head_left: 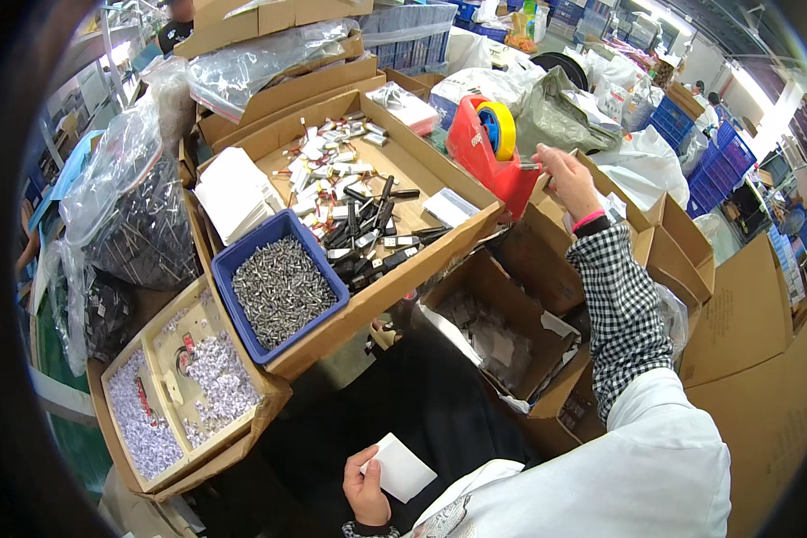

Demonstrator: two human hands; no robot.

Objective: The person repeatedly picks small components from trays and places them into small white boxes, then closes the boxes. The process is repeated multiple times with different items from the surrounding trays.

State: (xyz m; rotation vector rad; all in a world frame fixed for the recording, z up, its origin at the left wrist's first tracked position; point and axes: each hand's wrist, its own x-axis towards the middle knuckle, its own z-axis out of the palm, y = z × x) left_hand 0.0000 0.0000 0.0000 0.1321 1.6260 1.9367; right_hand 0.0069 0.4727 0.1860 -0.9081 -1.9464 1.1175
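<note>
Low in the view, over my dark-clothed lap, my left hand (366, 489) grips a small white card-like piece (407, 468) by its edge, fingers and thumb closed on it. My right hand (568, 182) reaches out to the red tape dispenser (468, 142), which carries a yellow-rimmed roll (502, 131) on a blue hub. Its fingers are pinched together at the dispenser's right end, on what looks like the end of the tape. The dispenser stands at the right corner of a shallow cardboard tray (439, 197).
The tray holds small silvery battery-like pieces (318, 170), black USB-stick-like pieces (367, 220), white cards (235, 195) and a blue bin (336, 300) of small metal parts. Left of it lies a divided wooden box (166, 386) of pale bits. An open carton (502, 314) sits under my right arm.
</note>
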